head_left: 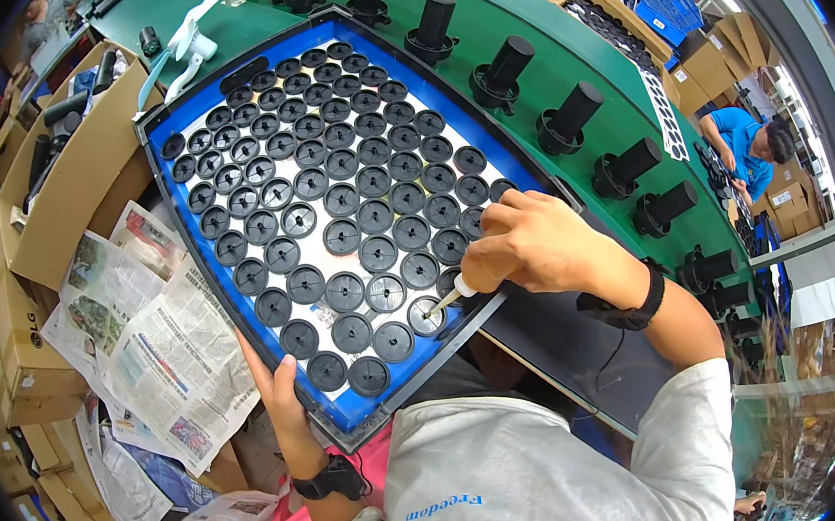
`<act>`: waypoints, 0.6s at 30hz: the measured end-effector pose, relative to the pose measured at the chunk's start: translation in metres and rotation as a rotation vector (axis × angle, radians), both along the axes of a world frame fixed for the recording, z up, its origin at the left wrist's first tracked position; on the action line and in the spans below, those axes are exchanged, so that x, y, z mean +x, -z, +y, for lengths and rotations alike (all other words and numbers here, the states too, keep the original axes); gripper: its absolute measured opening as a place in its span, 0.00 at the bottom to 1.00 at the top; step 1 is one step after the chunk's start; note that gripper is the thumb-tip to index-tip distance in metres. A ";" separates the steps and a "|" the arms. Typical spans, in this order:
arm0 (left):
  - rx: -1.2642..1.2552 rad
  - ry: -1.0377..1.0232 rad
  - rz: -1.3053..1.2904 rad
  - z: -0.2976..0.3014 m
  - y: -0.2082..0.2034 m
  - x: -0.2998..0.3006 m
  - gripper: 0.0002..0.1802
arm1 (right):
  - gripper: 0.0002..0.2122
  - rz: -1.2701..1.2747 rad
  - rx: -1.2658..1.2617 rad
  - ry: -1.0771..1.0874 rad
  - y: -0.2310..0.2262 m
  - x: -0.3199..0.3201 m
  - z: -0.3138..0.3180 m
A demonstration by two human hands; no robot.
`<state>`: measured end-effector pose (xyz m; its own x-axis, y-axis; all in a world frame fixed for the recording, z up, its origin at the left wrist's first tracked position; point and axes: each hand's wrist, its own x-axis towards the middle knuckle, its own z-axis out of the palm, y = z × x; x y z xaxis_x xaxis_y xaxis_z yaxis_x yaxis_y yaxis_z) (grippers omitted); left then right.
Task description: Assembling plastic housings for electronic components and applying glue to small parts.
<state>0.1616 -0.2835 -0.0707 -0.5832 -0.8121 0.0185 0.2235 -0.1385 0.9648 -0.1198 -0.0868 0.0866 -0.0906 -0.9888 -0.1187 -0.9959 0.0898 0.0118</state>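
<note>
A blue-rimmed tray (241,308) holds several rows of round black discs (345,237), each with a small centre hole. My left hand (285,394) grips the tray's near left edge, thumb on the blue rim. My right hand (532,244) holds a small white applicator bottle (449,298) with its thin nozzle touching the centre of a black disc (426,315) at the tray's near right corner. A black band sits on each wrist.
Black cylindrical fixtures (574,115) stand in an arc on the green table (527,39) beyond the tray. Open cardboard boxes (68,184) with black parts and spread newspapers (163,335) lie at left. A person in blue (744,154) works at far right.
</note>
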 end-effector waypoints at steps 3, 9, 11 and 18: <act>0.012 -0.004 -0.021 -0.002 0.006 0.002 0.44 | 0.23 -0.027 0.042 -0.005 0.002 -0.002 -0.002; 0.172 0.016 0.086 0.008 -0.007 -0.004 0.40 | 0.27 -0.767 -0.433 0.106 -0.032 -0.012 0.002; 0.263 0.032 0.152 0.013 -0.016 -0.008 0.40 | 0.27 -0.643 -0.409 0.079 -0.036 -0.007 0.004; 0.301 0.041 0.184 0.025 -0.037 -0.013 0.39 | 0.27 -0.136 -0.105 -0.095 0.009 0.027 -0.017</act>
